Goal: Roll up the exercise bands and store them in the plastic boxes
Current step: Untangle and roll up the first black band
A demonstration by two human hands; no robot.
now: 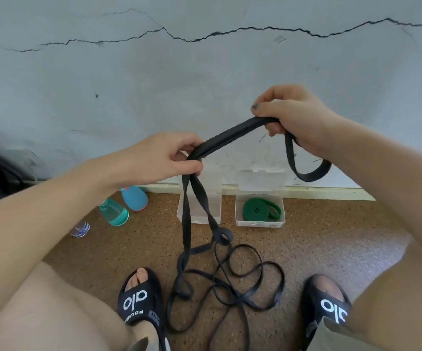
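Left hand (165, 157) and right hand (289, 114), raised in front of the cracked wall (154, 79), each pinch the black band (230, 134); a doubled length stretches taut between them. A short loop hangs below the right hand. From the left hand, strands drop to a loose tangle on the floor (331, 236) between two black slides (141, 300). Against the wall's base stand two clear boxes: the left box (216, 209) sits behind the hanging strands, and the right box (259, 222), lid raised, holds a rolled green band (255, 210). Bottles (115, 212) lie left of the boxes.
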